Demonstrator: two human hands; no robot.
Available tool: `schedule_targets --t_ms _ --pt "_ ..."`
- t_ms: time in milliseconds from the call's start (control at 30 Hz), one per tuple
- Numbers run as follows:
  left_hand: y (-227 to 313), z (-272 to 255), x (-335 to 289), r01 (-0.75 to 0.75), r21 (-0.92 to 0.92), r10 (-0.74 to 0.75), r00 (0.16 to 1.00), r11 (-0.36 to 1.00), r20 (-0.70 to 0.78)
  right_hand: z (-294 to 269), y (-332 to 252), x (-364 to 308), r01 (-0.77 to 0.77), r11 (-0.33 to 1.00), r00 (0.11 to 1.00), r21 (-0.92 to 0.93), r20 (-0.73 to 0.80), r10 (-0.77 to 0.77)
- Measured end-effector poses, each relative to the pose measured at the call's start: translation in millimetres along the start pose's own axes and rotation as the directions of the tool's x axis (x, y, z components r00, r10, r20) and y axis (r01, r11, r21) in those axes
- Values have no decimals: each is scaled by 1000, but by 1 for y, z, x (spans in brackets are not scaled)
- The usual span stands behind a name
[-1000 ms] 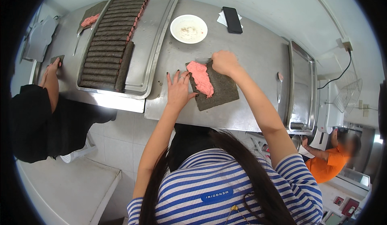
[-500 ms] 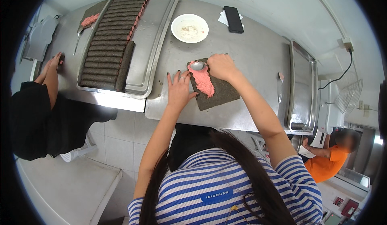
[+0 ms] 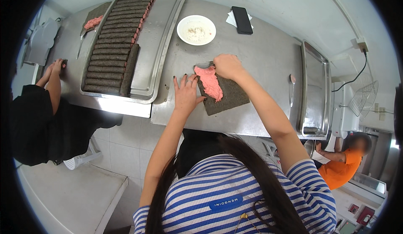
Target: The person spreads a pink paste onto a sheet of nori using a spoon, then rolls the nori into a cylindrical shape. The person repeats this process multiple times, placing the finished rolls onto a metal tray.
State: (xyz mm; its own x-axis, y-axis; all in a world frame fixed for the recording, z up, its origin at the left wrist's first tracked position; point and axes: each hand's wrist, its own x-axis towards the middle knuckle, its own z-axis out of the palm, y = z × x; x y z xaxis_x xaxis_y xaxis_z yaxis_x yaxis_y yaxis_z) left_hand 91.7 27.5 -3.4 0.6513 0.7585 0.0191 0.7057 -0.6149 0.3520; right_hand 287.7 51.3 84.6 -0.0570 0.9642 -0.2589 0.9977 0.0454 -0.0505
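A dark green seaweed sheet (image 3: 233, 96) lies on the steel table in front of me. Pink paste (image 3: 211, 85) is spread in a strip along its left side. My right hand (image 3: 228, 67) is closed around the handle of a metal spoon (image 3: 204, 65), whose bowl sits at the paste's far end; the handle is mostly hidden in my fist. With fingers spread, my left hand (image 3: 185, 96) rests at the sheet's left edge, its thumb touching the seaweed beside the paste.
Left stands a metal tray (image 3: 158, 45) with rows of seaweed rolls (image 3: 110, 51). Beyond the sheet are a white bowl (image 3: 196, 30) and a phone (image 3: 242, 20). Another spoon (image 3: 291, 89) and tray (image 3: 315, 95) lie right. One co-worker's hands (image 3: 53, 69) are at far left; a person in orange (image 3: 342, 167) stands right.
The spoon has moved slightly away from me and tilted, its bowl now at the paste's far edge. My right hand shifted a little left and closer to the far side. My left hand stayed put.
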Motion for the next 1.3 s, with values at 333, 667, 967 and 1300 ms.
schedule_targets --t_ms 333,667,967,1300 --pt "2 -1 0 3 2 -3 1000 1000 9 20 30 -7 69 994 997 -87 -41 -72" --pt "4 -4 3 -4 41 3 1000 999 28 10 35 -3 8 999 994 -41 -109 -13" --pt "3 -3 2 -1 39 0 1000 999 27 6 22 -8 135 990 990 -48 46 -133" --pt "1 -2 4 -15 10 14 999 1000 38 23 34 -5 19 994 988 -108 -148 -34"
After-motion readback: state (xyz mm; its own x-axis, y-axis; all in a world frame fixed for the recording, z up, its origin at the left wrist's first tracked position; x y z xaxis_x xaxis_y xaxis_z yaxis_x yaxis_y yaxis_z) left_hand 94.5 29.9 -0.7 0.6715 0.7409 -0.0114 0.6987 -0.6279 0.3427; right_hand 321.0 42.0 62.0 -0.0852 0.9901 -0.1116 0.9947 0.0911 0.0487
